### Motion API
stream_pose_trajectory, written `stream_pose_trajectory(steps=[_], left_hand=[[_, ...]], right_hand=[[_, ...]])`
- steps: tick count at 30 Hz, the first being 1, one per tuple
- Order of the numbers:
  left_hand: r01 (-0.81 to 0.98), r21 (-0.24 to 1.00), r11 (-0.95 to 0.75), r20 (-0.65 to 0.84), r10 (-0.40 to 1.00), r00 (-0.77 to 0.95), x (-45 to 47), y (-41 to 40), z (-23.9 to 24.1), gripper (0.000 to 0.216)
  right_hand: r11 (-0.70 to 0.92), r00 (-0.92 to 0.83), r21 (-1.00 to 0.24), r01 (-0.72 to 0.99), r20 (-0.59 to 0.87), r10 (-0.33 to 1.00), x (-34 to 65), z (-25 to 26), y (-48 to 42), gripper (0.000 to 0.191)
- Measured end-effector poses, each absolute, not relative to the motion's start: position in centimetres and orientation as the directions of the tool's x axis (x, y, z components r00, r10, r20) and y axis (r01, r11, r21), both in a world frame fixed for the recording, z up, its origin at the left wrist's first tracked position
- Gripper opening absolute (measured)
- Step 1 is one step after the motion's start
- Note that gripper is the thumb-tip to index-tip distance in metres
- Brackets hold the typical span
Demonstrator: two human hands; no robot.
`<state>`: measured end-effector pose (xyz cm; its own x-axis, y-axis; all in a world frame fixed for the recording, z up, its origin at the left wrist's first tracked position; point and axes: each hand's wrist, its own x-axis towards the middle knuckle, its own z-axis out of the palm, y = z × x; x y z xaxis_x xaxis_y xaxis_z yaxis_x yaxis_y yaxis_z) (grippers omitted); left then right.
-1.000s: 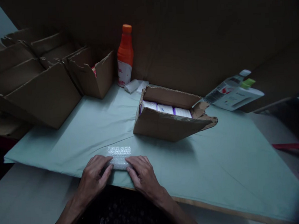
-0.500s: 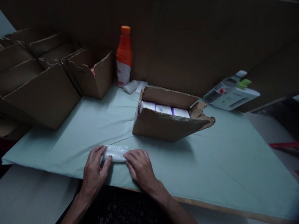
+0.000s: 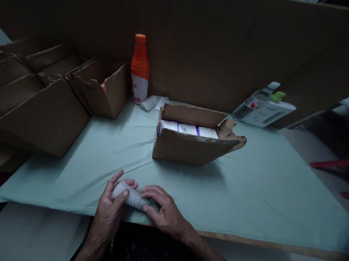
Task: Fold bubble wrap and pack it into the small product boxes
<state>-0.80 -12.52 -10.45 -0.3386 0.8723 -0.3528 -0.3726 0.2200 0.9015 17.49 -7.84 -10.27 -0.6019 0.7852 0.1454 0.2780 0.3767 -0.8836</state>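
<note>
A small item rolled in bubble wrap [image 3: 127, 196] lies tilted at the near edge of the table, held between both hands. My left hand [image 3: 110, 211] grips its left end with thumb and fingers curled round it. My right hand [image 3: 163, 213] pinches its right end with bent fingers. Behind them stands an open cardboard box [image 3: 193, 146] with white and purple packs [image 3: 187, 129] inside.
A pale green sheet [image 3: 253, 181] covers the table. Several open cardboard boxes [image 3: 44, 110] stand at the back left, an orange bottle [image 3: 139, 70] beside them. White packages with a green-capped bottle [image 3: 263, 104] lie at the back right. A cardboard wall [image 3: 231, 49] closes the back.
The bubble wrap went from a flat sheet under my fingers to a tight roll. Both hands now lift and tilt it, left end up, nearer the table's edge.
</note>
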Motion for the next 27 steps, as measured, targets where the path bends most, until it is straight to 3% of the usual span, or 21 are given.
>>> stream_pose_trajectory(steps=[4, 8, 13, 21, 27], left_hand=[[-0.385, 0.911, 0.151, -0.281, 0.909, -0.307, 0.0, -12.4, -9.7, 0.07], [-0.36, 0.928, 0.1, -0.221, 0.924, -0.313, 0.9, -11.7, -9.4, 0.061], [-0.327, 0.939, 0.104, -0.207, 0.932, -0.297, 0.9, -10.6, -9.8, 0.052], [-0.011, 1.0, -0.029, 0.024, 0.947, -0.319, 0.4, -7.0, -7.3, 0.044], [0.325, 0.921, -0.217, 0.32, 0.895, -0.311, 2.0, -2.8, -3.5, 0.028]], right_hand=[[0.112, -0.598, -0.984, 0.135, 0.009, 0.801, 17.8, -9.8, -7.2, 0.051], [0.011, -0.671, -0.993, 0.114, -0.069, 0.738, 17.5, -9.4, -6.8, 0.033], [0.019, -0.571, -0.99, 0.141, -0.066, 0.819, 17.6, -9.2, -6.5, 0.025], [0.125, -0.47, -0.951, 0.284, -0.025, 0.882, 21.8, -7.2, -5.0, 0.02], [0.358, -0.373, -0.862, 0.36, 0.219, 0.902, 26.6, -2.7, -3.5, 0.021]])
